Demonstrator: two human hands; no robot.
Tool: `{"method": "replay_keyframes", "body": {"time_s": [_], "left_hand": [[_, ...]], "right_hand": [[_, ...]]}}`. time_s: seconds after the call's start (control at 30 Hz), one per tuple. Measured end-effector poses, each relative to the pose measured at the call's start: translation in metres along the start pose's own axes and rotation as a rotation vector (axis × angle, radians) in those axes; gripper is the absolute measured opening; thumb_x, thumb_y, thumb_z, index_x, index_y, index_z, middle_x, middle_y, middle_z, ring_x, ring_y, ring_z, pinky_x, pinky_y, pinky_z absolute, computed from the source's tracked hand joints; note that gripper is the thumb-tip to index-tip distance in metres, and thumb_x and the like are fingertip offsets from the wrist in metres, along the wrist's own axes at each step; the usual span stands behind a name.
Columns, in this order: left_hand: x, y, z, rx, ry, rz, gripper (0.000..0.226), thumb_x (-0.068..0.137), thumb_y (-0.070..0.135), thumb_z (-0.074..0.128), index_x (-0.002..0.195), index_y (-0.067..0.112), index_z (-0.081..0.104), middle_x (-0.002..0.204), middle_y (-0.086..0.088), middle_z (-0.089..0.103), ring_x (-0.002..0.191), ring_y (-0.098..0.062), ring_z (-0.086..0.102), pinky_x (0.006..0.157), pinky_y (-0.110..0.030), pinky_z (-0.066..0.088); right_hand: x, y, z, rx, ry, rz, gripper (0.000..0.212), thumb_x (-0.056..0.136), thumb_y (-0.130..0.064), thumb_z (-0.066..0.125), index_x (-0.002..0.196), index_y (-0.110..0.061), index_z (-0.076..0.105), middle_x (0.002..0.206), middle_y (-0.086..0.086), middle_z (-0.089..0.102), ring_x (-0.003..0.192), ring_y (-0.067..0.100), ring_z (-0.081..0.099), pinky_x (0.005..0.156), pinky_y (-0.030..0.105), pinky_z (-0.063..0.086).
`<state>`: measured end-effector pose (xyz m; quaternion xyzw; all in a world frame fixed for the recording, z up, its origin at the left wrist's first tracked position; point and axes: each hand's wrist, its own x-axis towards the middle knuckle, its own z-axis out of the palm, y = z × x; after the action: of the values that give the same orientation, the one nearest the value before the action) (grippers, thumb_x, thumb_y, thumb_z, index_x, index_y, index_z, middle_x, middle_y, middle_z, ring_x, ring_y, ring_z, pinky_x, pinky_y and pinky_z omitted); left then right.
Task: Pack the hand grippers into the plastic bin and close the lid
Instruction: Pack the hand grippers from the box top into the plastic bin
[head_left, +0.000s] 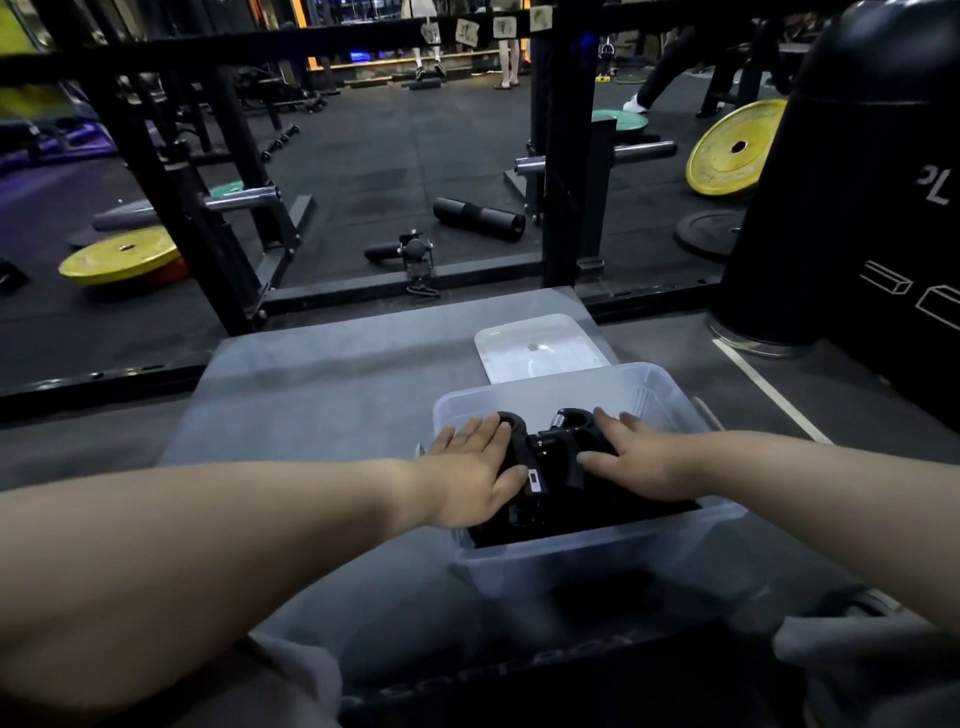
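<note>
both hands — left (475, 470), right (631, 460) — lie flat, fingers straight, on the grippers (558, 462) in the bin (597, 558); press evenly so they settle below the rim — lid (540, 348) waits behind.

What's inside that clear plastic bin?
The clear plastic bin holds black hand grippers; the left hand and right hand rest flat on them, hiding their number.
</note>
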<state>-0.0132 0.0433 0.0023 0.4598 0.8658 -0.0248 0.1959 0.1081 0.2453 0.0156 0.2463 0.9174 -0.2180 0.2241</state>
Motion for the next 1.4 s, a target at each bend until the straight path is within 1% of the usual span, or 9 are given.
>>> {"method": "replay_keyframes", "body": {"time_s": [0.17, 0.23, 0.33, 0.5, 0.63, 0.93, 1.13, 1.3, 1.4], "left_hand": [[0.006, 0.004, 0.0, 0.008, 0.023, -0.016, 0.07, 0.102, 0.054, 0.02, 0.159, 0.017, 0.003, 0.166, -0.003, -0.003, 0.152, -0.019, -0.006, 0.122, -0.046, -0.006], [0.009, 0.004, -0.002, 0.004, 0.05, -0.01, 0.069, 0.101, 0.055, 0.021, 0.158, 0.019, 0.008, 0.166, -0.001, 0.001, 0.152, -0.018, -0.004, 0.121, -0.049, -0.005], [0.015, 0.006, -0.005, -0.024, 0.051, 0.033, 0.067, 0.101, 0.055, 0.02, 0.159, 0.025, 0.004, 0.166, 0.006, -0.003, 0.152, -0.015, -0.007, 0.122, -0.047, -0.005], [0.023, 0.012, 0.0, -0.014, 0.0, 0.085, 0.066, 0.101, 0.055, 0.017, 0.158, 0.028, -0.004, 0.165, 0.009, -0.009, 0.151, -0.011, -0.012, 0.122, -0.046, -0.007], [0.026, 0.012, 0.002, -0.02, -0.005, 0.078, 0.066, 0.101, 0.055, 0.017, 0.158, 0.029, -0.005, 0.165, 0.01, -0.009, 0.151, -0.012, -0.011, 0.122, -0.045, -0.007], [0.021, 0.016, 0.002, -0.009, 0.002, 0.07, 0.065, 0.102, 0.053, 0.016, 0.158, 0.027, -0.005, 0.165, 0.009, -0.009, 0.152, -0.014, -0.01, 0.122, -0.046, -0.005], [0.02, 0.012, 0.004, -0.012, 0.059, 0.002, 0.071, 0.1, 0.059, 0.017, 0.158, 0.024, -0.001, 0.166, 0.005, -0.007, 0.152, -0.015, -0.011, 0.121, -0.052, -0.004], [0.015, 0.011, 0.012, -0.026, 0.061, -0.012, 0.073, 0.099, 0.06, 0.016, 0.158, 0.023, -0.003, 0.166, 0.006, -0.009, 0.151, -0.015, -0.015, 0.121, -0.053, -0.005], [0.018, 0.014, 0.006, -0.023, 0.037, -0.022, 0.073, 0.099, 0.059, 0.016, 0.158, 0.021, -0.002, 0.166, 0.004, -0.008, 0.151, -0.016, -0.013, 0.12, -0.054, -0.003]], "right_hand": [[0.013, 0.005, -0.006, 0.018, -0.118, 0.026, 0.084, 0.088, -0.072, 0.032, 0.155, -0.029, 0.006, 0.161, 0.005, 0.022, 0.146, 0.028, 0.023, 0.119, 0.048, 0.016], [0.012, 0.009, -0.021, 0.052, -0.044, 0.028, 0.065, 0.094, -0.058, 0.035, 0.147, -0.021, 0.031, 0.149, 0.007, 0.042, 0.135, 0.03, 0.04, 0.113, 0.045, 0.028], [0.011, 0.021, -0.035, -0.078, 0.053, 0.09, 0.046, 0.1, -0.029, 0.036, 0.145, -0.019, 0.036, 0.147, 0.015, 0.042, 0.131, 0.035, 0.042, 0.109, 0.041, 0.031], [0.022, 0.036, -0.014, -0.233, -0.142, 0.132, 0.035, 0.094, -0.022, 0.046, 0.127, -0.014, 0.056, 0.121, 0.012, 0.063, 0.107, 0.031, 0.063, 0.093, 0.045, 0.053], [0.035, 0.038, -0.012, -0.182, -0.233, 0.208, 0.036, 0.095, -0.017, 0.041, 0.128, -0.007, 0.052, 0.12, 0.019, 0.058, 0.1, 0.043, 0.067, 0.077, 0.053, 0.059], [0.029, 0.035, -0.013, -0.141, -0.255, 0.23, 0.045, 0.098, -0.028, 0.029, 0.134, -0.007, 0.045, 0.116, 0.025, 0.062, 0.098, 0.042, 0.068, 0.077, 0.052, 0.059], [0.009, 0.015, -0.025, -0.065, -0.056, 0.115, 0.056, 0.099, -0.056, 0.021, 0.134, -0.019, 0.046, 0.134, 0.005, 0.053, 0.113, 0.033, 0.059, 0.103, 0.047, 0.043], [0.015, 0.019, -0.009, -0.151, -0.114, 0.135, 0.08, 0.089, -0.073, 0.015, 0.156, -0.03, 0.001, 0.159, 0.001, 0.027, 0.146, 0.029, 0.025, 0.119, 0.048, 0.013], [0.013, 0.012, -0.011, -0.085, -0.091, 0.129, 0.074, 0.096, -0.064, 0.021, 0.155, -0.019, 0.015, 0.155, 0.007, 0.033, 0.139, 0.032, 0.036, 0.112, 0.045, 0.032]]}}
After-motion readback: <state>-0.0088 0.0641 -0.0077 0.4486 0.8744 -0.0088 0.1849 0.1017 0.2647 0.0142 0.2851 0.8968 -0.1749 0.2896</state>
